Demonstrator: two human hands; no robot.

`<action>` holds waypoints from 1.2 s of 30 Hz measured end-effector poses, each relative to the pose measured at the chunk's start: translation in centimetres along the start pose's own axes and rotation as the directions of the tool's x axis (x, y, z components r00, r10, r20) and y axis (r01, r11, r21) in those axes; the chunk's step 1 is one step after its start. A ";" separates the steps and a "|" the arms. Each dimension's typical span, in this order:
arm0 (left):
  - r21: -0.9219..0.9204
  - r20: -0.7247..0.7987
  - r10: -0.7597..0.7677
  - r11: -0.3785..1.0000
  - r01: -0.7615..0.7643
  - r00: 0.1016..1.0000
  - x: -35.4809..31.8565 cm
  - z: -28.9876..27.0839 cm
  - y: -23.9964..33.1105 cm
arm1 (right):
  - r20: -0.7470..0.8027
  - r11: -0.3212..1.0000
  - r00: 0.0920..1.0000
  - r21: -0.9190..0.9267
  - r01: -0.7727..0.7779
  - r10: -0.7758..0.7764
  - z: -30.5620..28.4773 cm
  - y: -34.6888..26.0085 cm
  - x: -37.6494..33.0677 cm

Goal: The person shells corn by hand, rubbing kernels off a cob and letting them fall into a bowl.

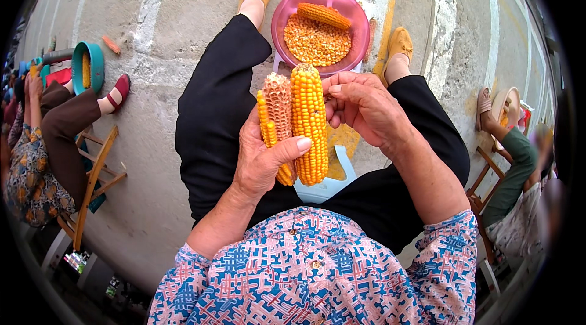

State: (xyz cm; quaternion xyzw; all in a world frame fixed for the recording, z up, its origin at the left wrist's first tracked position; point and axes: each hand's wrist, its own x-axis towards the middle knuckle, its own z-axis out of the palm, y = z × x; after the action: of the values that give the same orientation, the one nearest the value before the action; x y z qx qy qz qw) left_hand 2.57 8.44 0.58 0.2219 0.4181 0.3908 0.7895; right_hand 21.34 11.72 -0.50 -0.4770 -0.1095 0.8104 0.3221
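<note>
My left hand (256,160) is wrapped round two corn cobs held side by side, upright above my lap. The left one, a half-stripped corn cob (279,105), shows bare pinkish sockets, with yellow kernels along its left edge. Beside it the other corn cob (310,123) is covered in yellow kernels, apart from a small dark gap, and my left thumb presses across its front. My right hand (366,105) is at the upper right side of this fuller cob, thumb and fingers curled together in a pinch. Whatever lies between those fingertips is hidden.
Between my feet a pink basin (282,7) holds loose kernels (317,41) and a whole corn cob (323,15). A light blue plastic stool (332,186) shows between my thighs. At left, a person sits by a teal bucket (93,59) and wooden chair (97,169); another person sits at right.
</note>
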 end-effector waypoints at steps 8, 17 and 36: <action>0.105 0.018 0.072 0.992 -0.073 0.997 -0.7 -0.6 -0.6 | -0.149 0.589 0.739 0.511 0.626 -0.657 -8.5 -10.7 -3.6; 0.442 0.026 0.233 0.869 -0.220 0.972 -1.3 -0.6 -1.2 | -0.111 0.919 0.915 0.025 0.394 -0.389 -3.9 -6.0 -1.9; -0.358 -0.107 -0.062 0.933 0.020 0.992 0.2 -0.1 1.2 | 0.195 0.819 0.976 -0.541 0.191 -0.098 -1.0 -2.3 -1.1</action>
State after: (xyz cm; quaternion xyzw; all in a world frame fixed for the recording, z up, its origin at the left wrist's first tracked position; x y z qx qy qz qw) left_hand 2.04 9.34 1.25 0.0431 0.3904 0.4559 0.7987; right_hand 23.54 12.70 0.85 -0.4743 -0.4016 0.7518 0.2204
